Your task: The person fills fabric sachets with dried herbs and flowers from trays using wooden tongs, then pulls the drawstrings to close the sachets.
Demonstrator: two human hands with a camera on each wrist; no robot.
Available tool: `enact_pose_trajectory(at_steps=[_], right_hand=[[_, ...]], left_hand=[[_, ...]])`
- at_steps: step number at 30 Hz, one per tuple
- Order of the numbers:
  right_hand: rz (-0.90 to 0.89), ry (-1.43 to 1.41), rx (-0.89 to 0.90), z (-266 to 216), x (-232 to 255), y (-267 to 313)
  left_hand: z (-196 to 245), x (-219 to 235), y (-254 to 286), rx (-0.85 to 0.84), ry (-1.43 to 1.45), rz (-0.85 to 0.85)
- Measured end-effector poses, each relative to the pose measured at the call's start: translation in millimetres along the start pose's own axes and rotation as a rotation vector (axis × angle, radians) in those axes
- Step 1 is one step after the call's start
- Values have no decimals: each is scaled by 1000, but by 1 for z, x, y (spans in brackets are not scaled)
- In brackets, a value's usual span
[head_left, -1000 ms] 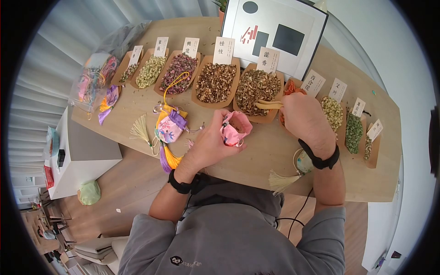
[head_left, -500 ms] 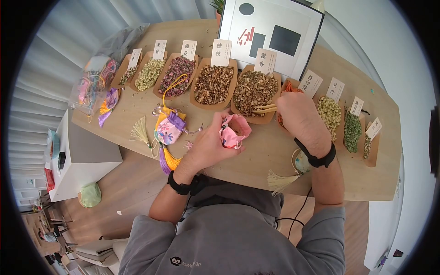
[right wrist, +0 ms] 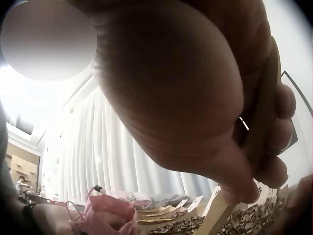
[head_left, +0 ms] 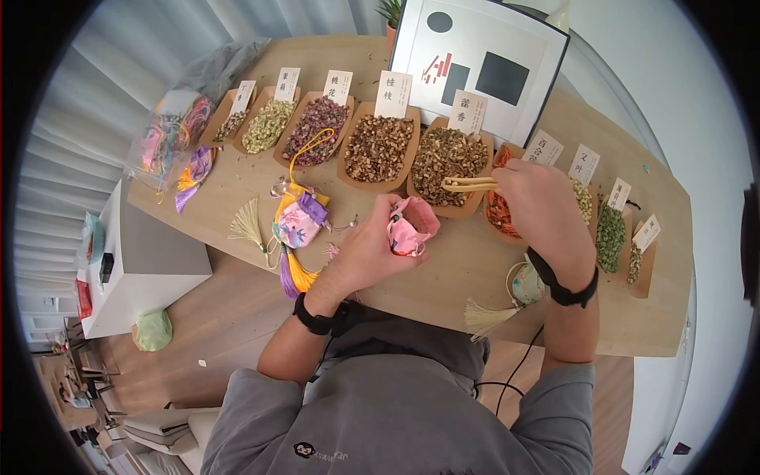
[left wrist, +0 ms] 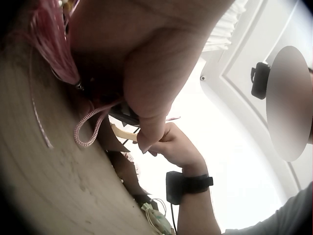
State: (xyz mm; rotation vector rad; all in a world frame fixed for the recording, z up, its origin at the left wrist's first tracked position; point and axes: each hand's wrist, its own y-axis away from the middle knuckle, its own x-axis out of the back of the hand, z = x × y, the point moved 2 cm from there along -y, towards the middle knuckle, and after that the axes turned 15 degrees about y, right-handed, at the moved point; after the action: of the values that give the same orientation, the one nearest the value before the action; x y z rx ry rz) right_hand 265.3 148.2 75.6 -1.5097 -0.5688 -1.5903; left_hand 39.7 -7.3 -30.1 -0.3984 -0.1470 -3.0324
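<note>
My left hand (head_left: pixel 362 252) grips a pink drawstring pouch (head_left: pixel 408 239), its mouth upright and wide, with brown bits inside. In the right wrist view the pouch (right wrist: pixel 105 208) shows at the bottom left. Wooden tongs (head_left: pixel 473 188) are pinched between the thumb and curled fingers of my right hand (head_left: pixel 542 202). Their tips lie over the tray of chopped brown herbs (head_left: pixel 447 162), close above the pieces. Below the right hand, a tray of orange-red petals (head_left: pixel 500 212) is partly covered. In the left wrist view, a pink tassel (left wrist: pixel 54 44) and cord loop (left wrist: pixel 88 134) hang by the left hand.
Labelled paper trays curve along the table (head_left: pixel 396 285), including brown twigs (head_left: pixel 378 150), pink buds (head_left: pixel 317 131) and green leaves (head_left: pixel 611 237). A purple-and-yellow sachet (head_left: pixel 301 222) lies left, a pale green one (head_left: pixel 529 283) right. A framed board (head_left: pixel 479 71) stands behind.
My right hand has drawn a little to the right, uncovering more of the orange-red petals and of the tongs. The left hand keeps the pouch nearly still. The head view has shifted slightly.
</note>
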Motion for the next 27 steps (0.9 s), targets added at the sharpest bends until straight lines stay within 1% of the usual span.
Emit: enact_pose_trajectory(at_steps=[1, 3, 4, 6, 7, 10, 11, 12, 14, 16, 17, 19, 20, 22, 26, 27], right_hand=[[67, -27, 25, -2, 11, 1], [61, -68, 42, -10, 28, 5], [53, -105, 47, -14, 33, 7], [59, -116, 86, -25, 35, 10], [65, -122, 121, -30, 36, 11], [70, -137, 154, -39, 26, 9], [69, -136, 153, -38, 28, 9], [57, -153, 118, -36, 31, 8], [46, -168, 84, -32, 30, 7], [67, -61, -60, -21, 17, 5], [67, -58, -65, -17, 9, 4], [-13, 101, -172, -7, -11, 0], [-13, 103, -178, -4, -19, -3], [-248, 152, -208, 0, -33, -8], [-313, 64, -187, -6, -36, -12], [-325, 42, -149, -8, -38, -12]], left_hand=[[1, 0, 0, 3, 0, 8], [3, 0, 0, -72, 26, 2], [2, 0, 0, -67, 24, 7], [4, -1, 0, -191, -6, 18], [0, -2, -1, -191, -4, 15], [-11, -4, -3, -190, 83, 22], [-12, -4, -3, -130, 89, 10], [-12, -3, -2, -70, 94, 0], [-9, -2, -1, -73, 72, 0], [-4, -1, 0, -79, 49, -4], [0, 0, 0, -53, -1, 2], [1, 0, 0, -32, -53, 1], [-1, 0, 0, -33, -8, -2], [-4, 0, -1, -34, 36, -7], [-3, 0, 1, -42, 12, -11], [-1, 0, 1, -44, -18, -15]])
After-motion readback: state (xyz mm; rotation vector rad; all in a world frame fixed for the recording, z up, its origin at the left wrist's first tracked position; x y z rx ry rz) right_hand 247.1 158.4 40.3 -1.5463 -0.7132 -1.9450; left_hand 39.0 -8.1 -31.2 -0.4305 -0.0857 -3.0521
